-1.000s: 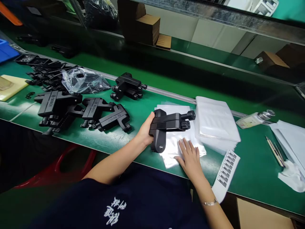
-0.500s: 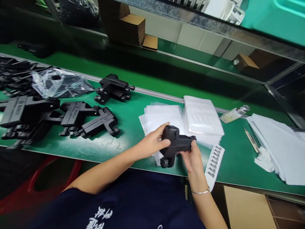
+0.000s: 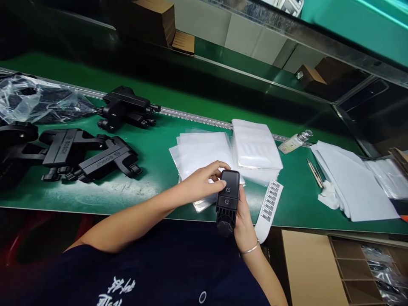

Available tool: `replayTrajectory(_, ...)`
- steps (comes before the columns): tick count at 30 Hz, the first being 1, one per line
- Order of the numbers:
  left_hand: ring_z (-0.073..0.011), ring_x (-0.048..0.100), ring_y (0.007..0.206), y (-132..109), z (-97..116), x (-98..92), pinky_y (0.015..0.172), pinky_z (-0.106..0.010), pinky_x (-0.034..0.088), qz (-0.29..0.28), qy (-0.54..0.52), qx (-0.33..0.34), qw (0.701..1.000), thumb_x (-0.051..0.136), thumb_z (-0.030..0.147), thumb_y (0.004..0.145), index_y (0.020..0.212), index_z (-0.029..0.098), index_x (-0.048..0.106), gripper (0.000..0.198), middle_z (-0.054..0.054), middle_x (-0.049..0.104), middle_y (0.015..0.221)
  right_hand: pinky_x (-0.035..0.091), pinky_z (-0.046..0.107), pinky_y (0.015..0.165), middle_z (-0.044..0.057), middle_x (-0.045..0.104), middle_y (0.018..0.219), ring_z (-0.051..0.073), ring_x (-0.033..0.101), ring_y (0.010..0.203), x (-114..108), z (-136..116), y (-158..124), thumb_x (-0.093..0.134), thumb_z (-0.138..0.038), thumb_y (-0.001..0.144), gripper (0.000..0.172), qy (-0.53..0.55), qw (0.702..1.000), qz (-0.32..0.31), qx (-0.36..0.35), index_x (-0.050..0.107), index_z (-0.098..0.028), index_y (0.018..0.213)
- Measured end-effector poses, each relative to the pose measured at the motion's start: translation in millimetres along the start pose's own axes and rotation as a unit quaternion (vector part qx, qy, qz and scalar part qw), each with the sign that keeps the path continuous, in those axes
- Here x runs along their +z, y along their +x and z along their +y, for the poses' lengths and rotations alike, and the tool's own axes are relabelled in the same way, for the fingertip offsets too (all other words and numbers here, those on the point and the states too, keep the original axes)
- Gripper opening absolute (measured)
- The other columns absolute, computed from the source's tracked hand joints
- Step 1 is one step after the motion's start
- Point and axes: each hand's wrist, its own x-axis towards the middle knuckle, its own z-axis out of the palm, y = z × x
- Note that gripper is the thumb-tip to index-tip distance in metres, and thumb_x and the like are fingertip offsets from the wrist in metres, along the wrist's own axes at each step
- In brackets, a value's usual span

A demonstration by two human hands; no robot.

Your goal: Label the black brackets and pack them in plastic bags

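Observation:
A black plastic clamp-like device (image 3: 228,195) is held upright over the near edge of the bench, its narrow face with two small round icons turned toward me. My left hand (image 3: 207,182) grips its upper left side, thumb on the face and fingers curled behind. Around its right side and back wraps my right hand (image 3: 244,219), its fingers mostly hidden. Just behind the hands lie loose clear plastic bags (image 3: 204,148), beside a thick stack of bags (image 3: 257,144). A sheet of printed labels (image 3: 270,203) rests right of my right hand.
Similar black devices (image 3: 110,159) lie to the left, with another pile (image 3: 127,108) near the back rail. Plastic wrap (image 3: 44,102) covers parts at far left. Toward the right are a small bottle (image 3: 295,141), pens (image 3: 315,173) and white sheets (image 3: 353,182). A metal-edged shelf (image 3: 287,29) hangs above.
The device has been turned from lying sideways to showing its narrow end face with icons. Both hands still hold it. The view has shifted to the right.

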Motion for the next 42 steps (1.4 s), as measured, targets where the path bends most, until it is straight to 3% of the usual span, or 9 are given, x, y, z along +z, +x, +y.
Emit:
replayTrajectory(6, -0.0212, 0.062, 0.089, -3.4, -0.1, -1.8, 0.076, -0.033, 0.05, -0.031, 0.009, 0.002, 0.999, 0.051, 0.032, 0.085, 0.131, 0.021, 0.048, 0.048, -0.005, 0.065, 0.095, 0.053, 0.045, 0.096, 0.007, 0.072, 0.11, 0.024, 0.066, 0.109, -4.3, -3.4, -1.8, 0.05, -0.061, 0.088, 0.049, 0.092, 0.994, 0.024, 0.059, 0.065, -0.021, 0.111)
replayTrajectory(10, -0.0316, 0.049, 0.127, -22.2, -3.2, -5.8, 0.1, -0.041, 0.046, -0.078, 0.099, 0.064, 0.99, 0.071, 0.032, 0.075, 0.152, 0.026, 0.021, 0.092, -0.012, 0.047, 0.144, 0.052, 0.041, 0.097, 0.007, 0.069, 0.114, 0.022, 0.064, 0.111, -11.7, -14.7, -10.6, 0.055, -0.061, 0.086, 0.049, 0.097, 0.986, 0.093, -0.102, 0.06, -0.023, 0.117)
replayTrajectory(14, -0.0292, 0.045, 0.132, -31.9, -13.5, -7.0, 0.112, -0.045, 0.036, -0.071, 0.071, 0.119, 0.988, 0.069, 0.024, 0.079, 0.144, 0.03, 0.038, 0.072, -0.009, 0.044, 0.148, 0.053, 0.042, 0.093, 0.009, 0.067, 0.112, 0.025, 0.064, 0.108, -21.3, -33.7, -17.4, 0.061, -0.067, 0.08, 0.061, 0.027, 0.97, 0.076, -0.229, 0.055, -0.026, 0.125)
replayTrajectory(18, -0.0256, 0.058, 0.118, -26.8, -24.5, -3.0, 0.097, -0.037, 0.051, -0.043, -0.178, 0.018, 0.983, 0.082, 0.028, 0.068, 0.136, 0.031, 0.044, 0.078, -0.008, 0.055, 0.132, 0.057, 0.036, 0.076, 0.007, 0.067, 0.096, 0.023, 0.068, 0.086, -36.9, -57.8, -16.8, 0.063, -0.071, 0.075, 0.063, -0.022, 0.977, -0.007, -0.211, 0.062, -0.023, 0.116)
replayTrajectory(22, -0.0177, 0.068, 0.087, -19.7, -34.1, 6.5, 0.074, -0.024, 0.057, -0.047, -0.428, -0.135, 0.892, 0.085, 0.045, 0.065, 0.125, 0.022, 0.056, 0.071, -0.006, 0.068, 0.104, 0.05, 0.027, 0.046, -0.003, 0.058, 0.064, 0.011, 0.053, 0.042, -46.4, -70.4, -14.1, 0.072, -0.059, 0.075, 0.05, -0.026, 0.989, -0.097, -0.107, 0.063, -0.022, 0.107)
replayTrajectory(25, -0.0161, 0.07, 0.084, -18.4, -41.9, 13.6, 0.075, -0.022, 0.058, -0.033, -0.501, -0.207, 0.84, 0.077, 0.043, 0.076, 0.116, 0.016, 0.064, 0.05, -0.007, 0.072, 0.1, 0.046, 0.024, 0.042, -0.006, 0.051, 0.058, 0.007, 0.044, 0.037, -45.7, -68.9, -11.8, 0.072, -0.055, 0.077, 0.038, -0.017, 0.992, -0.074, -0.102, 0.061, -0.02, 0.087)
replayTrajectory(31, -0.0159, 0.071, 0.076, -10.1, -53.7, 13.6, 0.075, -0.025, 0.058, -0.016, -0.523, -0.283, 0.804, 0.059, 0.036, 0.093, 0.116, 0.012, 0.066, 0.034, -0.008, 0.074, 0.091, 0.044, 0.022, 0.044, -0.005, 0.054, 0.062, 0.009, 0.05, 0.046, -38.7, -70.9, -22.1, 0.067, -0.048, 0.082, 0.03, -0.084, 0.983, -0.049, -0.158, 0.06, -0.021, 0.09)
replayTrajectory(38, -0.0209, 0.069, 0.073, 18.0, -53.7, 23.1, 0.069, -0.031, 0.055, 0.004, -0.485, -0.29, 0.825, 0.057, 0.04, 0.091, 0.123, 0.015, 0.062, 0.041, -0.009, 0.074, 0.088, 0.055, 0.032, 0.062, 0.003, 0.068, 0.079, 0.019, 0.065, 0.065, -16.4, -82.5, -53.0, 0.068, -0.038, 0.082, 0.036, -0.375, 0.872, -0.076, -0.305, 0.062, -0.022, 0.114)
replayTrajectory(42, -0.0196, 0.067, 0.075, 25.5, -52.1, 20.8, 0.069, -0.03, 0.053, 0.02, -0.395, -0.262, 0.88, 0.062, 0.047, 0.085, 0.126, 0.019, 0.06, 0.05, -0.008, 0.073, 0.092, 0.056, 0.033, 0.062, 0.006, 0.071, 0.088, 0.021, 0.067, 0.068, -74.7, -76.3, -62.2, 0.059, -0.042, 0.087, 0.035, -0.391, 0.88, 0.059, -0.263, 0.062, -0.023, 0.116)
